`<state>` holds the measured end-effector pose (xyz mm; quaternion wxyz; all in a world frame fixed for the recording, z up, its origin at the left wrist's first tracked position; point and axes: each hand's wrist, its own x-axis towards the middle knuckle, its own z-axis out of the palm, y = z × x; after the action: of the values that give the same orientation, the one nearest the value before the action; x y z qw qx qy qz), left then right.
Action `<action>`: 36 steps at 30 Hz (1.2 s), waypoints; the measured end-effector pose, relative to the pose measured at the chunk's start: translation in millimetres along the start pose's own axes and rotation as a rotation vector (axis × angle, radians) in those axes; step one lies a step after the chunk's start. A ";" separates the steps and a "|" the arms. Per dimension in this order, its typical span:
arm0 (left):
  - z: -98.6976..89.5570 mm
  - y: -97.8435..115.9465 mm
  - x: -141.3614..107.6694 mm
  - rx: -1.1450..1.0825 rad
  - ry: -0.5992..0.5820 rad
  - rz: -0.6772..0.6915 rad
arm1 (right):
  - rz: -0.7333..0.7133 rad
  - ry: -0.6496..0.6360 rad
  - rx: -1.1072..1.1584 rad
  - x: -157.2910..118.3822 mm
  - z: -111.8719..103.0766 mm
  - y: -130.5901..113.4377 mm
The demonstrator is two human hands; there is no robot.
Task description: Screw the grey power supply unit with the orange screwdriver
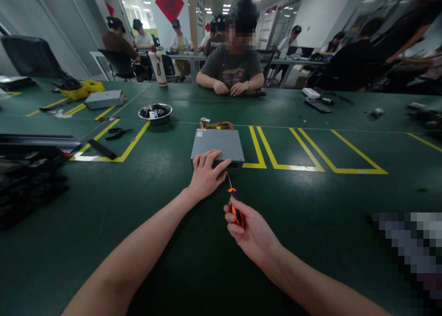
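Observation:
A grey metal box [221, 143] with a white label and a bundle of coloured cables [221, 125] at its far side lies flat on the green table [172, 270]. My left hand [209, 171] rests on the box's near edge, its fingers spread over the top and front. In my right hand [247, 221], closed round the handle, is an orange and black screwdriver [238, 215]. Its thin shaft points away from me, the tip at the front face of the box beside my left thumb. Whether the tip touches the box cannot be made out.
Back left of the box stands a metal bowl [155, 113] with small dark parts. A second grey box [104, 99] lies farther left, dark parts [31, 182] at the left edge. Across the table sits a person [232, 67]; a white bottle [159, 68] stands nearby.

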<state>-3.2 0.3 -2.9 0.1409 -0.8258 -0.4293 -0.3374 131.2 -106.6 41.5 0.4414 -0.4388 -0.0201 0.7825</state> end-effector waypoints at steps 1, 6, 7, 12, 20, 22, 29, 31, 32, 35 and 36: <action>-0.4 0.0 -0.3 -0.002 0.005 0.028 | 0.017 -0.006 0.008 -0.5 0.3 -0.9; 0.3 -1.3 -2.2 -0.021 0.044 0.122 | 0.065 -0.049 -0.013 -0.4 2.3 -2.3; 1.3 -1.8 -2.5 -0.022 0.049 0.126 | 0.064 -0.053 -0.030 0.7 2.4 -1.4; 4.3 -3.2 -2.3 -0.028 0.074 0.116 | 0.007 -0.005 -0.285 6.4 -5.6 6.1; 0.6 -1.5 -1.5 -0.035 0.004 0.074 | -1.336 -0.336 -1.881 -14.1 -41.5 -7.7; 0.6 -1.3 -1.4 -0.047 0.009 0.066 | -1.441 -0.483 -2.101 -16.6 -43.4 -14.2; -5.8 2.0 -0.4 -0.051 -0.006 -0.018 | -1.486 -0.595 -2.065 -0.6 -49.3 -24.6; -7.0 2.4 -0.3 -0.029 -0.013 -0.056 | -1.516 -0.581 -2.036 8.2 -53.6 -24.8; -7.2 2.5 -0.1 -0.016 -0.014 -0.064 | -1.529 -0.579 -2.039 11.8 -55.8 -24.9; -7.2 2.7 0.8 0.003 -0.015 -0.069 | -1.505 -0.529 -2.020 16.2 -61.3 -26.1; -7.1 3.0 1.3 0.000 -0.014 -0.071 | -1.483 -0.521 -1.997 15.5 -62.7 -26.8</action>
<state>-3.4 -4.4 3.4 0.1257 -0.8123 -0.4595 -0.3365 189.9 -101.6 3.9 0.2334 -0.2966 -0.9243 0.0562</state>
